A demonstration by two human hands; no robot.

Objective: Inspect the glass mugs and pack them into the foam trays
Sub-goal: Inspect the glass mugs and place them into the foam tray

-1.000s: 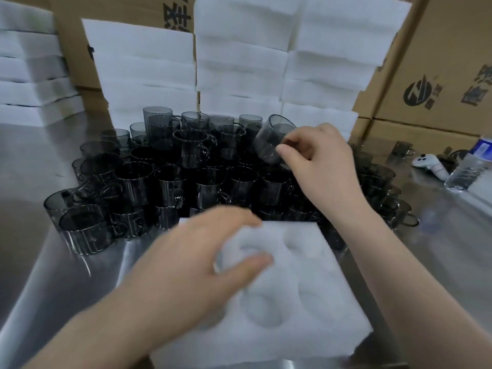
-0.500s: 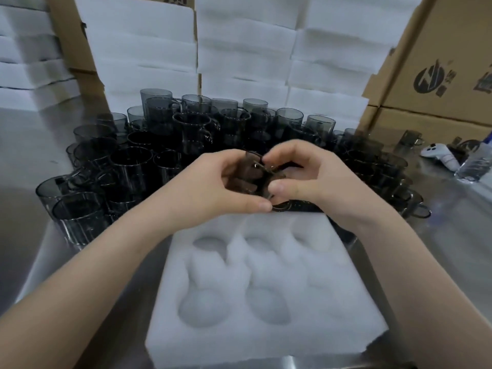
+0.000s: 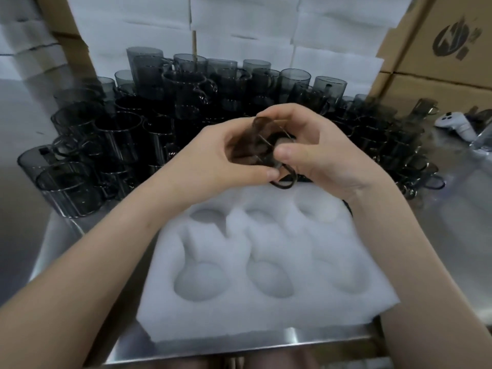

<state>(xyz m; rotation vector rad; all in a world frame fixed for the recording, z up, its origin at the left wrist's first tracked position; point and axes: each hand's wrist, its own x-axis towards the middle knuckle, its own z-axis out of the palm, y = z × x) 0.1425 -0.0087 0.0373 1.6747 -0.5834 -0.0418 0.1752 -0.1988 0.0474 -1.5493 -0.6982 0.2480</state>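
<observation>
Head view: we look down on a steel table (image 3: 452, 235) that carries all we list below.
Foam stacks (image 3: 239, 27): white slabs piled in columns along the far side, behind the glassware.
Cardboard boxes (image 3: 439, 62): brown, stacked at far right with a dark round logo; more brown card shows at far left.
Mug crowd (image 3: 149, 123): we see dozens of smoky grey glass mugs standing upright and packed close, some stacked on others, filling the table's middle from left to right.
Foam tray (image 3: 266, 320): white, lying flat at the near edge, just in front of the mug crowd; we count six round pockets in two rows of three, each showing bare foam.
Left hand (image 3: 213, 163): raised over the tray's far edge, fingers and thumb curled round the held mug from the left.
Right hand (image 3: 319, 155): opposite, fingers wrapped over the top and thumb pressed on the glass, so both hands are clamped on it.
Held mug (image 3: 255, 145): between our two hands, tipped on its side above the tray's far row, touching no foam; its handle loop hangs down toward us.
Controller (image 3: 455, 125): white, lying at far right, well apart from the tray.
</observation>
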